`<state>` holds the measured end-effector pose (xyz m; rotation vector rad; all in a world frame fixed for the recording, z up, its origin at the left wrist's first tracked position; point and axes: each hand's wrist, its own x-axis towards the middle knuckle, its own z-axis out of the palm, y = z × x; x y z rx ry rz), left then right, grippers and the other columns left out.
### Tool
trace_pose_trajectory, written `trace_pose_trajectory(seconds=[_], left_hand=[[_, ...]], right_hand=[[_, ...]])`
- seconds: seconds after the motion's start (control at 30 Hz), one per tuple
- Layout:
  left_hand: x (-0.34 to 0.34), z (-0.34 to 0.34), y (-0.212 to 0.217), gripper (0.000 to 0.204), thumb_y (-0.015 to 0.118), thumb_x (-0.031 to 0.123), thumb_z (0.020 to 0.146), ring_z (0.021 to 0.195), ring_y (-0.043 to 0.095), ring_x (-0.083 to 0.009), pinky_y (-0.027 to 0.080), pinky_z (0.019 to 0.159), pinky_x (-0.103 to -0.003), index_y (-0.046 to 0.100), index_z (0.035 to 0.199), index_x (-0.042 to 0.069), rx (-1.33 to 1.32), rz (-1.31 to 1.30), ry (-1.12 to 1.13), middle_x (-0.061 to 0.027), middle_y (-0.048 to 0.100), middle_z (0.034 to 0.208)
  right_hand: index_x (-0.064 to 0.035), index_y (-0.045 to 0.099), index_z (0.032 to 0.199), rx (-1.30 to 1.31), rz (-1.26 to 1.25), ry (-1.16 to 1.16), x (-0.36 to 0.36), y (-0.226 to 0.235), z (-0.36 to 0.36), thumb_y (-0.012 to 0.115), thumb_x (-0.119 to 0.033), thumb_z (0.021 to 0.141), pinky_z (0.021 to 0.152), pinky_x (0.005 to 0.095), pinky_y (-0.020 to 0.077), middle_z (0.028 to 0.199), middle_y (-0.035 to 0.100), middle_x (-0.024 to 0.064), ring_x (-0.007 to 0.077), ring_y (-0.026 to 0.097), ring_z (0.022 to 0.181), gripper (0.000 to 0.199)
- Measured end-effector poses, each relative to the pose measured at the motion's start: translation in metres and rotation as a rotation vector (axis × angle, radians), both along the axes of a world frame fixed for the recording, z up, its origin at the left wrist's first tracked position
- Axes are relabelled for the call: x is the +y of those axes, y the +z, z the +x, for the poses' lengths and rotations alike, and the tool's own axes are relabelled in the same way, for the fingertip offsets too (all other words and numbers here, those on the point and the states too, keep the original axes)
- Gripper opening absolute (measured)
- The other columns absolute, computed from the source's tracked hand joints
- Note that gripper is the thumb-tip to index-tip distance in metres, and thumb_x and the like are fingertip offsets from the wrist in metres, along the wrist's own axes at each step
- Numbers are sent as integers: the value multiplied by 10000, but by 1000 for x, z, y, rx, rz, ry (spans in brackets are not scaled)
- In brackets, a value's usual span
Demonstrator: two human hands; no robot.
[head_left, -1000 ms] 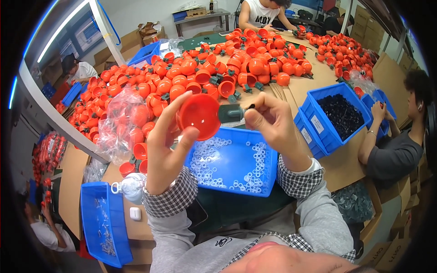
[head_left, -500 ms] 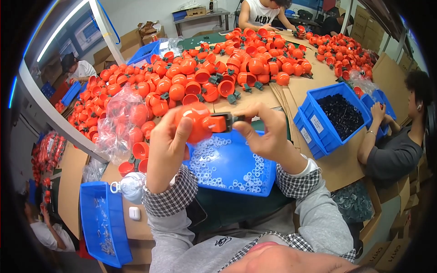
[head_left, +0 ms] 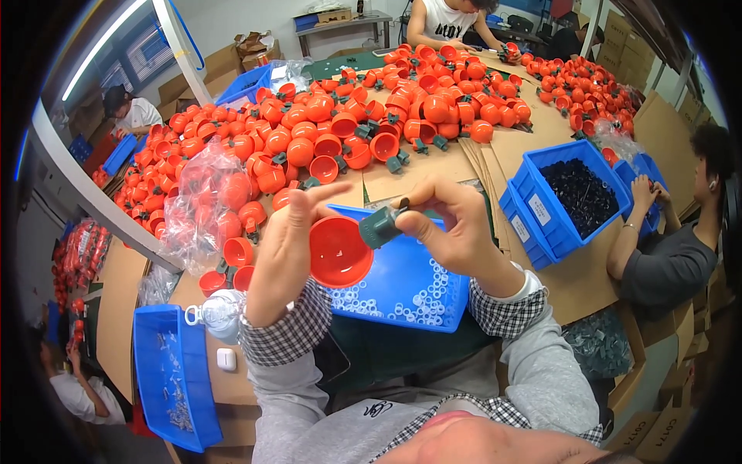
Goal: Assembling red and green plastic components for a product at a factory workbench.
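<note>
Over a blue bin, my right hand (head_left: 452, 228) pinches the far end of a dark green fitting (head_left: 379, 226), where a small black piece shows between the fingers. A round red cup (head_left: 340, 251) is joined to this fitting, its hollow side turned up toward me. My left hand (head_left: 282, 247) is at the cup's left, fingers stretched out and apart; whether it touches the rim I cannot tell. Beneath them, the blue bin (head_left: 402, 271) holds many small translucent white rings (head_left: 433, 298).
A large heap of red cups (head_left: 317, 112) covers the table ahead. Blue bins of black parts (head_left: 580, 185) stand at right, and a blue bin of small clear parts (head_left: 174, 379) at left. A bottle (head_left: 224, 313) and white case (head_left: 226, 359) lie nearby. Several people work around.
The red cup has turned so its hollow faces me and hangs lower. My left hand has let go of it and opened; my right hand keeps hold of the fitting end.
</note>
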<state>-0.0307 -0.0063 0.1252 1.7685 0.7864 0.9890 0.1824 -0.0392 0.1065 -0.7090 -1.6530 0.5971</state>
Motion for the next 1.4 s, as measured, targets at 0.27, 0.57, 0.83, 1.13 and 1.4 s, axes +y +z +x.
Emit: trace_pose_trajectory(seconds=[0.27,0.57,0.83,1.13,1.4], left_hand=[[-4,9,1,734,145,558,942,630,596,-88,450,488,-183,548,1134,-24,-49,-102,98,-86,653,843],[-11,17,10,286,505,177,903,988,556,-165,469,775,-272,548,1128,5,-208,218,47,-135,521,1149],[4,10,1,382,524,233,850,1160,480,-268,437,912,-357,534,1118,-38,-479,529,-6,-223,442,1260],[1,-3,0,501,405,373,951,607,587,-128,472,534,-211,483,1156,-78,-173,-62,-91,-90,636,796],[-6,4,7,503,566,223,876,1269,385,-257,369,1003,-398,391,1265,-44,-450,243,-220,-213,431,1299]], right_hand=[[14,549,847,106,-33,23,1,1,1,681,-97,809,650,225,479,749,590,40,72,569,706,176],[4,550,820,234,-263,63,1,14,14,669,-139,830,603,202,459,720,590,23,57,562,673,186],[5,571,834,341,-123,88,-4,11,4,668,-98,822,597,218,460,724,599,39,81,568,643,143],[13,572,860,163,107,-43,-4,9,7,672,-93,816,585,228,463,745,611,58,94,573,649,152],[23,557,879,305,-151,86,-5,16,18,644,-96,843,620,193,463,752,607,47,65,570,671,152]])
